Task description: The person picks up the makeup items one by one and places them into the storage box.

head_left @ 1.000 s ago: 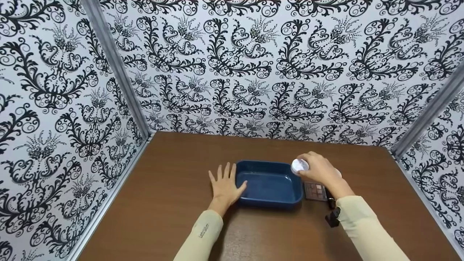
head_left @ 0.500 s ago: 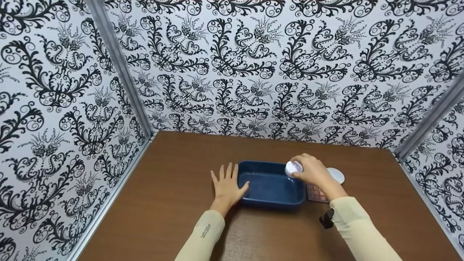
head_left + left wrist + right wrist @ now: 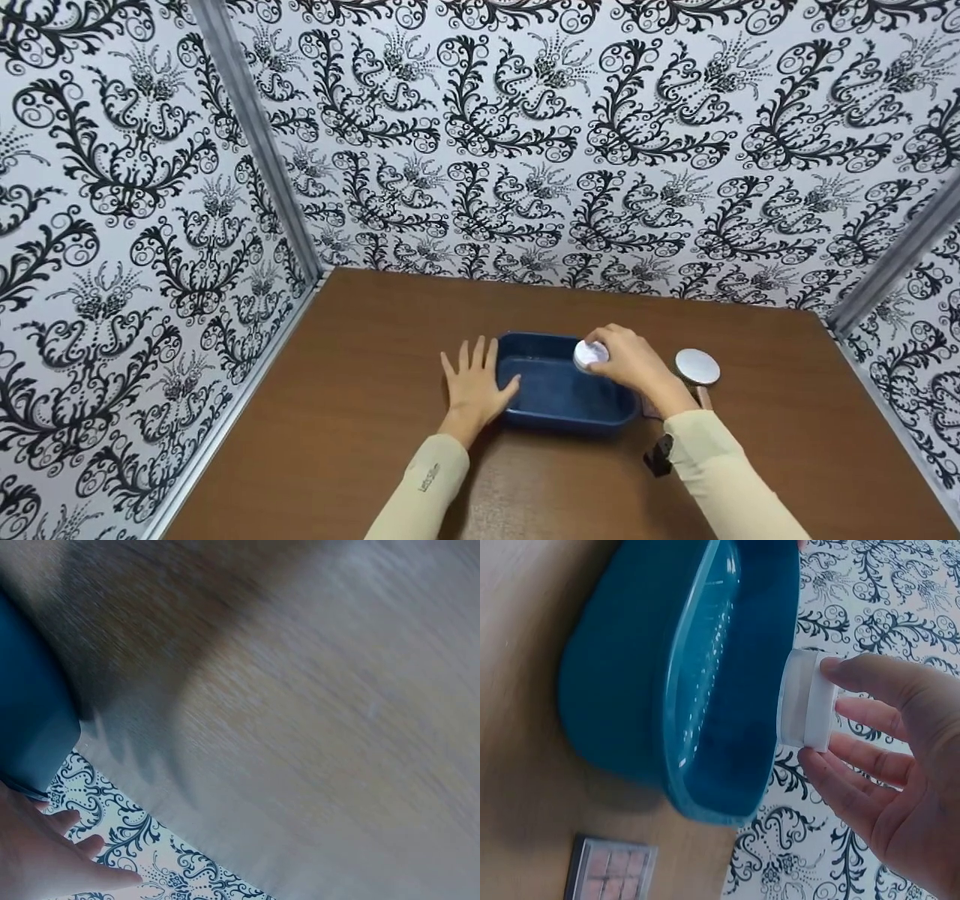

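A deep blue plastic tub (image 3: pixel 555 401) sits on the table, its outer wall (image 3: pixel 34 697) showing at the left of the left wrist view. My left hand (image 3: pixel 476 390) lies against the tub's left rim, fingers spread and straight. Between thumb and fingers, my right hand (image 3: pixel 634 365) pinches a small round jar (image 3: pixel 589 356) over the tub's right part. In the right wrist view the jar (image 3: pixel 804 699) has a white lid and a clearer body, and is held at the lid. The tub's inside shows nothing else from above.
Right of the tub, a round white disc (image 3: pixel 697 367) lies with a tan, handle-like piece (image 3: pixel 703 397) by it. A makeup palette (image 3: pixel 613 870) with pinkish pans lies near the tub, mostly hidden by my right arm in the head view. Patterned walls (image 3: pixel 525 150) enclose the table.
My right hand has carried the jar leftward, from beside the tub's right rim to above its inside. The white disc has come into full view. My left hand stays on the tub.
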A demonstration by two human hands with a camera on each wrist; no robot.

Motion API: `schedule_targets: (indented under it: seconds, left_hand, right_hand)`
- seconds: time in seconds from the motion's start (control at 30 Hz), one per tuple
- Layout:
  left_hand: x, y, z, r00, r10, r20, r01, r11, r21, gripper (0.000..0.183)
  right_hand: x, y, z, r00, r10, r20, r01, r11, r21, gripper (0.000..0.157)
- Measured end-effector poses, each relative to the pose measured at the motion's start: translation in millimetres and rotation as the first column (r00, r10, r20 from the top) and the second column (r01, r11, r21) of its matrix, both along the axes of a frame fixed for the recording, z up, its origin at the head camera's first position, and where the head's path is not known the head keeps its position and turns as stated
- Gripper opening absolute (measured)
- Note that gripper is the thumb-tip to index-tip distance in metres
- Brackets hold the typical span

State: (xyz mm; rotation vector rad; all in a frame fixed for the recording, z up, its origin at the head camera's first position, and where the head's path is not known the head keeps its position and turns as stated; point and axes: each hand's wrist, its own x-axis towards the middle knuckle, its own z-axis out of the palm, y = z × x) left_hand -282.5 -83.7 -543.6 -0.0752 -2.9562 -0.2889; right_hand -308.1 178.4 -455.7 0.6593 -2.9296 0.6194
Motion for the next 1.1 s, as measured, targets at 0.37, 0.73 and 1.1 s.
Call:
schedule_targets:
  seconds: [0.37, 0.73, 1.1]
  left_hand:
    - [-0.7, 1, -0.9, 1.000, 0.009, 0.009, -0.009, 1.000, -0.009, 0.083]
    - [1.4, 2, 0.5, 1.000, 0.015, -0.019, -0.015, 1.000, -0.013, 0.082]
    - [0.3, 2, -0.7, 1.000, 0.015, -0.012, -0.015, 1.000, 0.011, 0.081]
  right_hand:
    - [-5.3, -22, -8.9, 1.000, 0.025, 0.004, -0.025, 1.000, -0.004, 0.034]
    - [-13.1, -39, -22.2, 0.998, 0.054, 0.024, -0.054, 0.999, 0.002, 0.030]
    - [-19.0, -60, -32.6, 0.997, 0.062, 0.035, -0.061, 0.998, -0.019, 0.029]
